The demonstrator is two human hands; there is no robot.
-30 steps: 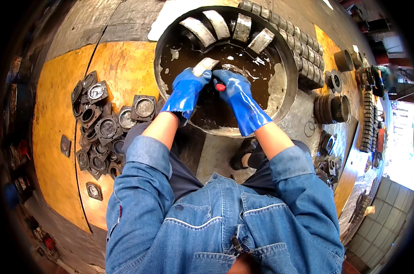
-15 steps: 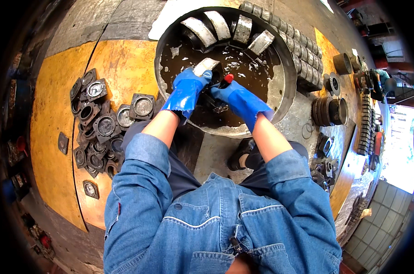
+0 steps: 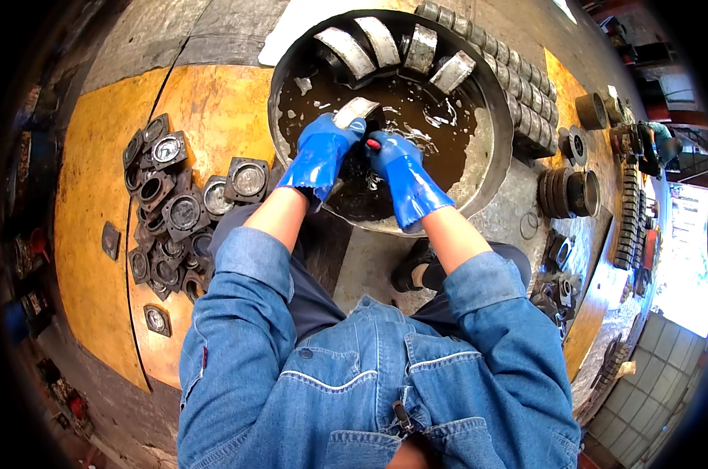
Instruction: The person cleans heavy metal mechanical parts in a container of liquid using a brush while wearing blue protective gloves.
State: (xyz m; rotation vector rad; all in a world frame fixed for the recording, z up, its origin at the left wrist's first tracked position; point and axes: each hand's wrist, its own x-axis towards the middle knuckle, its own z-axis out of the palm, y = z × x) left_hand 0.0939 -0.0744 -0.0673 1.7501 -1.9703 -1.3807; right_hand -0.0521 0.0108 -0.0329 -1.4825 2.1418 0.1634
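Both my hands wear blue rubber gloves over a round metal tub (image 3: pixel 498 168) of murky brown liquid. My left hand (image 3: pixel 323 144) is closed on a thick metal ring (image 3: pixel 357 111), pale and shiny on its outer curve and dark inside, tilted just above the liquid. Close beside it, my right hand (image 3: pixel 397 160) wraps round a tool with a red handle end (image 3: pixel 373 144). The tool's working end is hidden by the gloves and the dark ring. Several similar rings (image 3: pixel 380 41) lean along the tub's far wall, partly in the liquid.
Square dark metal flanges (image 3: pixel 184 215) lie heaped on the yellow board (image 3: pixel 96 234) at left. Stacked metal rings (image 3: pixel 530 102) line the tub's far right side. More rings (image 3: pixel 569 194) and small parts stand at right. Another person (image 3: pixel 665 144) is at the far right.
My right hand has swung slightly inward and down, with the red handle end now closer to my left hand. The ring stays in my left hand, and the liquid ripples.
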